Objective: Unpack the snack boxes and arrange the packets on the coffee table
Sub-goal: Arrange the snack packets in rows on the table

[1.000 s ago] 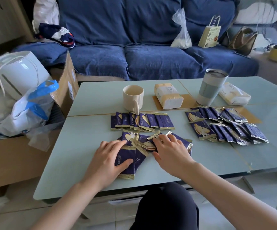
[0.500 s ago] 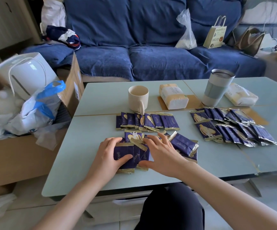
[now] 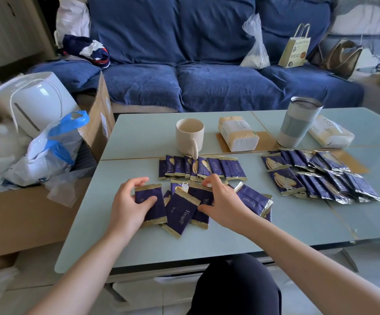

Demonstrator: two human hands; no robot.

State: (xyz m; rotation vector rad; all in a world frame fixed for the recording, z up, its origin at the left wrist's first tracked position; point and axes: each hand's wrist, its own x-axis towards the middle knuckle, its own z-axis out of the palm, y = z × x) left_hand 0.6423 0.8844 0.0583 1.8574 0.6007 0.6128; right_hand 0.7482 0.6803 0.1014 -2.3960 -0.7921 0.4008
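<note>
At the lower centre of the frame a loose pile of purple packets (image 3: 185,206) is being worked on the pale coffee table (image 3: 139,246). One packet (image 3: 151,204) is pinched by the left hand (image 3: 127,206), thumb on its face and fingers curled over its top edge; half a second ago that hand lay flatter on the pile, so this packet appears to have been singled out and drawn to the left. The right hand (image 3: 222,202) is curled over the middle of the pile, fingertips on a packet's upper edge and thumb at its side; whether it is truly gripped cannot be told. The pile is seen more fanned out than a moment earlier, which suggests sorting into a second row has begun.

Just beyond, at mid-frame, a finished row of packets (image 3: 201,168) is laid edge to edge, touching the handle of a ribbed mug (image 3: 190,135). To the right a larger overlapping spread of packets (image 3: 318,175) is set near a tumbler (image 3: 299,122). No snack box is seen on the table; unpacking is judged done, with arranging left
</note>
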